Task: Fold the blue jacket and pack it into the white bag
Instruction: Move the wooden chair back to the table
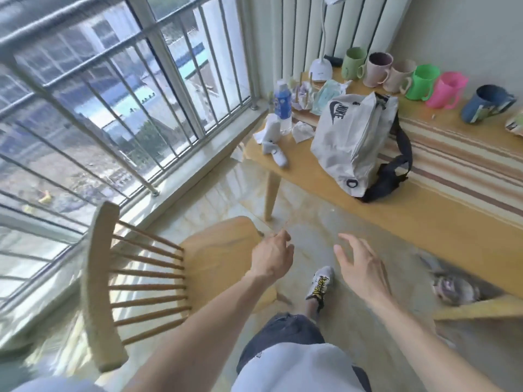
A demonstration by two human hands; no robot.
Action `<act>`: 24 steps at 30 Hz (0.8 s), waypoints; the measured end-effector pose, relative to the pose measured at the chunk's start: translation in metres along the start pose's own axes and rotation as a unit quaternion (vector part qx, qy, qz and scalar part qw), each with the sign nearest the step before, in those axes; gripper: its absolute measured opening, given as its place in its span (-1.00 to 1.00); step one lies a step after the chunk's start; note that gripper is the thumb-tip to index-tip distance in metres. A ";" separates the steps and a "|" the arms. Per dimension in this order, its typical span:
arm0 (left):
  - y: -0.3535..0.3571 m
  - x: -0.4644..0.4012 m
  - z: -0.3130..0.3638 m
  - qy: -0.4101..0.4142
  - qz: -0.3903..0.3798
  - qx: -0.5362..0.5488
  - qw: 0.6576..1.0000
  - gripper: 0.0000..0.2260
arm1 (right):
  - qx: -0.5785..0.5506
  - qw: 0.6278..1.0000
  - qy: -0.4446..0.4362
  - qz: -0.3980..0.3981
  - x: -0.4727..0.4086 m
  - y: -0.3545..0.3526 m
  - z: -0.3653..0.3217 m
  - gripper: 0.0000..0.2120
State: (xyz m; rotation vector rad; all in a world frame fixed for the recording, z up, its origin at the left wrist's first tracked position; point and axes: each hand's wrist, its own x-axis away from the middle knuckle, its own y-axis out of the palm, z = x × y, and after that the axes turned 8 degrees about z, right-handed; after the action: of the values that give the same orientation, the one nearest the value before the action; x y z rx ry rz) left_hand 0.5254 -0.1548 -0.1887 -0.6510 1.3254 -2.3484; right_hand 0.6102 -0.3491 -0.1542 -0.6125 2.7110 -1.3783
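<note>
Head view looks down on both bare hands held out over the tiled floor. At 6 o'clock, just left of centre, the left hand (273, 254) hangs with fingers loosely curled and nothing in it, above the seat edge of a wooden chair (158, 267) that fills the 8 o'clock area. Just beside it toward 5 o'clock, the right hand (359, 264) is spread, fingers apart, palm turned inward, also holding nothing. Between the hands, lower down, a white sneaker (319, 284) shows yellow and black markings that are too blurred to read. At 2 o'clock the white bag (353, 140) stands upright on a wooden table (424, 222), with "NIKE" and the swoosh printed in black on its side and a black strap trailing to its right. A blue-labelled water bottle (283, 107) stands at 1 o'clock, its label unreadable. Along the table's far edge a row of cups (424, 82) runs rightward. No blue jacket can be made out.
</note>
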 end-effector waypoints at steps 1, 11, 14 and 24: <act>-0.002 0.027 -0.012 -0.009 -0.013 -0.001 1.000 -0.68 | -0.009 1.000 0.003 -0.002 0.029 0.007 -0.004 -0.66; -0.101 0.171 -0.115 -0.039 0.029 -0.086 0.995 -0.66 | -0.064 0.997 -0.002 -0.043 0.205 0.066 -0.089 -0.68; -0.137 0.186 -0.143 -0.034 0.052 -0.114 0.992 -0.67 | -0.095 0.995 -0.006 -0.033 0.232 0.088 -0.117 -0.68; -0.217 0.196 -0.267 -0.033 0.092 -0.179 0.979 -0.77 | -0.133 0.978 0.007 -0.160 0.297 0.210 -0.243 -0.67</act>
State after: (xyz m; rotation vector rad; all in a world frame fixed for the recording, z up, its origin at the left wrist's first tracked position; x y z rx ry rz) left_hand 0.1961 0.0364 -0.0799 -0.6685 1.7166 -1.9425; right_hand 0.2168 -0.1587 -0.1300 -1.1051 2.9308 -1.0739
